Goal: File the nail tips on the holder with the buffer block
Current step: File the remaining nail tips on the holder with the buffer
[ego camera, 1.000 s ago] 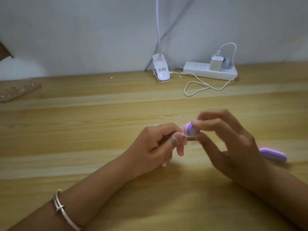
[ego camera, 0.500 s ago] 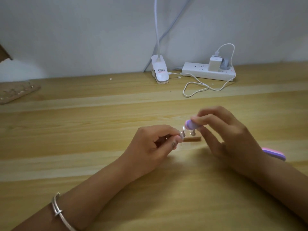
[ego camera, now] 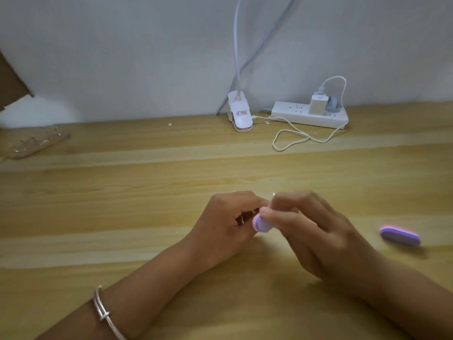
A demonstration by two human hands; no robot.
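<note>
My right hand pinches a small purple and pink buffer block between thumb and fingers, its rounded end pointing left against my left fingertips. My left hand is curled around something small and metallic; only a glint of the nail tip holder shows between its fingers. The nail tips themselves are hidden behind both hands. Both hands hover just above the wooden table, near its middle.
A second purple and pink buffer block lies on the table to the right. At the back stand a white clip lamp base, a power strip with a charger and looped cable, and a clear tray far left.
The buffer block has swept down and to the left across my left fingertips. The wooden holder base seen half a second ago is now covered by my right hand.
</note>
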